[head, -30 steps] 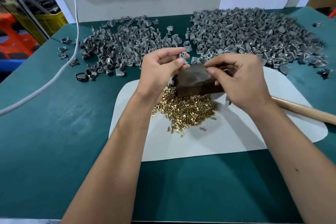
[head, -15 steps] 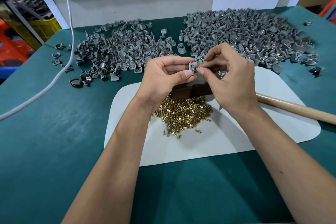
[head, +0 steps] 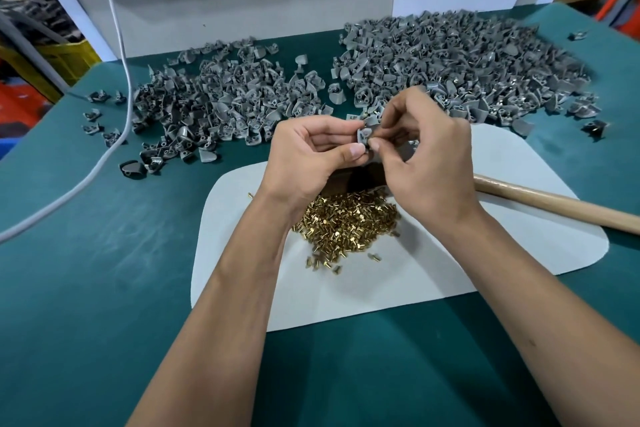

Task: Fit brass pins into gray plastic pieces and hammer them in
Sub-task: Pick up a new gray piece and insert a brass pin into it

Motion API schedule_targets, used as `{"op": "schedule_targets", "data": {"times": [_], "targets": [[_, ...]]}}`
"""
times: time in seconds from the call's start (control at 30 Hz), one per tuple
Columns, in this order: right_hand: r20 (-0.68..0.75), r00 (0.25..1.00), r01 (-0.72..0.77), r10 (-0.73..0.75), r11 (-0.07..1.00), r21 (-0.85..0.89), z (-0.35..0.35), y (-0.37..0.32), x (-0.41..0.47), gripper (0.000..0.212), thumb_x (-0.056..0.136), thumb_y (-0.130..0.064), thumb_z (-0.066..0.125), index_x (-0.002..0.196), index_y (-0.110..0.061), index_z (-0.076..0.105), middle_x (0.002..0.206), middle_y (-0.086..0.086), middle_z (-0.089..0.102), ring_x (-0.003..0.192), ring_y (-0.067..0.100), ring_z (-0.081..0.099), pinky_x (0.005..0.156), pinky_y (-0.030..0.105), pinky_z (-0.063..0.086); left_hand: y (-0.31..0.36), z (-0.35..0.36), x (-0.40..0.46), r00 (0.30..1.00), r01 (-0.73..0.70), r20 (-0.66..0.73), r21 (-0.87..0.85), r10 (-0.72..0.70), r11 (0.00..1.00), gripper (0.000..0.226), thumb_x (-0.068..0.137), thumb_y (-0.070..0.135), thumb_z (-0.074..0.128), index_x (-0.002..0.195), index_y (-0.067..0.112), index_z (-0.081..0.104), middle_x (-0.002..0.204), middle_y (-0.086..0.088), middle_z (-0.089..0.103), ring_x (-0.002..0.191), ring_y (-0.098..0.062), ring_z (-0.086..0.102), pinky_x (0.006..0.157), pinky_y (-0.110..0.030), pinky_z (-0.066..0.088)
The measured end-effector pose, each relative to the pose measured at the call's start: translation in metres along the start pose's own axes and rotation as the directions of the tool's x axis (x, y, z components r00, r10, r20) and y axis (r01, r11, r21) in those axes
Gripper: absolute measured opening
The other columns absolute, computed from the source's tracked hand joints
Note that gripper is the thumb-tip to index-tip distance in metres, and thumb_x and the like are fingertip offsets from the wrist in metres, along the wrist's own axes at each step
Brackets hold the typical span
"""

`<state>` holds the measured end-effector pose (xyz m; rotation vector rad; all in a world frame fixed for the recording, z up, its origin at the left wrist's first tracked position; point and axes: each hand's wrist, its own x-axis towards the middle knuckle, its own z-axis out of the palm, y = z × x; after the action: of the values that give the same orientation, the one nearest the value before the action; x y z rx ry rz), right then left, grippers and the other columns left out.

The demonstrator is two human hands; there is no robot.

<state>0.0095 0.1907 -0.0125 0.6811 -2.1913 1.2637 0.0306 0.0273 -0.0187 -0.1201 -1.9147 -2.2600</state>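
My left hand (head: 308, 156) pinches a small gray plastic piece (head: 364, 135) between thumb and fingers, held above the dark block (head: 363, 178). My right hand (head: 426, 156) meets it from the right, thumb and forefinger pinched at the piece; whatever they hold is too small to make out. A heap of brass pins (head: 346, 222) lies on the white mat (head: 433, 274) under my wrists. Two big heaps of gray pieces spread behind: one at the left (head: 221, 107), one at the right (head: 460, 59).
A wooden hammer handle (head: 554, 203) lies across the mat's right side, its head hidden behind my right hand. A white cable (head: 114, 45) hangs down and runs off to the left over the green table (head: 104, 288). Stray gray pieces dot the table's edges.
My right hand came up off the dark block and met the gray piece in my left hand. Both hands are now pinched together over the block.
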Motion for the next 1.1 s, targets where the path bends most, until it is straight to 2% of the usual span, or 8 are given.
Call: {"op": "schedule_targets", "data": {"times": [0.13, 0.23, 0.37, 0.6, 0.8, 0.9, 1.0, 1.1], "targets": [[-0.037, 0.999, -0.001, 0.000, 1.000, -0.023, 0.004, 0.000, -0.003, 0.020, 0.080, -0.001, 0.075, 0.086, -0.012, 0.059, 0.077, -0.003, 0.066, 0.071, 0.010, 0.065, 0.065, 0.027, 0.055, -0.001, 0.003, 0.000, 0.999, 0.001, -0.032, -0.001, -0.001, 1.000, 0.028, 0.076, -0.021, 0.074, 0.099, -0.006, 0.072, 0.080, -0.013, 0.076, 0.070, -0.020, 0.074, 0.070, -0.027, 0.063], [-0.052, 0.999, -0.013, 0.011, 0.999, -0.045, 0.007, 0.000, -0.005, 0.016, 0.080, -0.002, 0.074, 0.082, -0.011, 0.061, 0.075, -0.004, 0.065, 0.068, 0.011, 0.062, 0.063, 0.032, 0.054, -0.001, 0.004, -0.001, 0.999, 0.005, -0.036, 0.001, -0.005, 1.000, 0.027, 0.076, -0.021, 0.074, 0.096, -0.003, 0.072, 0.078, -0.010, 0.076, 0.069, -0.019, 0.074, 0.070, -0.027, 0.063], [-0.052, 0.999, -0.007, 0.005, 1.000, -0.026, 0.006, 0.001, -0.005, 0.013, 0.082, -0.002, 0.074, 0.083, -0.009, 0.063, 0.076, -0.003, 0.065, 0.069, 0.009, 0.062, 0.065, 0.027, 0.054, -0.002, 0.002, 0.000, 0.999, 0.018, -0.035, 0.000, -0.018, 1.000, 0.026, 0.078, -0.018, 0.074, 0.097, -0.001, 0.072, 0.080, -0.011, 0.077, 0.072, -0.021, 0.075, 0.071, -0.027, 0.062], [0.044, 0.997, 0.062, -0.061, 0.998, -0.022, -0.001, 0.005, 0.002, 0.016, 0.086, -0.004, 0.076, 0.099, -0.010, 0.069, 0.090, -0.003, 0.073, 0.087, 0.004, 0.070, 0.082, 0.012, 0.053, 0.001, -0.003, 0.001, 0.998, 0.065, -0.021, -0.055, -0.067, 0.996, 0.034, 0.081, -0.013, 0.074, 0.112, 0.002, 0.073, 0.092, -0.022, 0.076, 0.082, -0.028, 0.076, 0.078, -0.031, 0.063], [0.035, 0.988, 0.152, -0.149, 0.983, -0.106, -0.003, 0.008, 0.002, 0.011, 0.088, -0.008, 0.076, 0.099, -0.007, 0.077, 0.095, 0.003, 0.075, 0.088, 0.013, 0.068, 0.086, 0.023, 0.054, 0.002, -0.006, 0.002, 0.995, 0.101, 0.014, -0.072, -0.100, 0.992, 0.034, 0.084, -0.011, 0.071, 0.117, -0.007, 0.070, 0.099, -0.022, 0.076, 0.086, -0.028, 0.076, 0.081, -0.030, 0.062], [0.065, 0.989, 0.139, -0.132, 0.984, -0.109, -0.003, 0.008, 0.002, 0.008, 0.091, -0.007, 0.073, 0.098, -0.006, 0.076, 0.094, 0.005, 0.073, 0.087, 0.015, 0.064, 0.083, 0.024, 0.052, 0.004, -0.007, 0.001, 0.994, 0.112, 0.015, -0.055, -0.111, 0.992, 0.032, 0.086, -0.008, 0.071, 0.117, -0.009, 0.069, 0.099, -0.022, 0.076, 0.082, -0.025, 0.076, 0.078, -0.026, 0.061], [0.079, 0.992, 0.106, -0.097, 0.988, -0.111, -0.001, 0.009, 0.003, 0.008, 0.093, -0.007, 0.068, 0.099, -0.006, 0.073, 0.094, 0.004, 0.070, 0.088, 0.015, 0.061, 0.082, 0.022, 0.049, 0.004, -0.006, 0.000, 0.998, 0.062, 0.009, 0.022, -0.062, 0.998, 0.034, 0.083, -0.003, 0.077, 0.117, -0.003, 0.071, 0.103, -0.021, 0.076, 0.091, -0.028, 0.076, 0.085, -0.032, 0.062], [0.067, 0.997, 0.053, -0.045, 0.992, -0.113, -0.001, 0.009, 0.005, 0.009, 0.094, -0.008, 0.066, 0.101, -0.006, 0.072, 0.095, 0.003, 0.070, 0.088, 0.013, 0.060, 0.081, 0.014, 0.044, 0.003, -0.003, -0.001, 0.995, -0.093, -0.015, 0.203, 0.098, 0.975, 0.048, 0.074, -0.007, 0.084, 0.119, 0.004, 0.071, 0.109, -0.015, 0.076, 0.098, -0.022, 0.075, 0.089, -0.031, 0.059]]}}
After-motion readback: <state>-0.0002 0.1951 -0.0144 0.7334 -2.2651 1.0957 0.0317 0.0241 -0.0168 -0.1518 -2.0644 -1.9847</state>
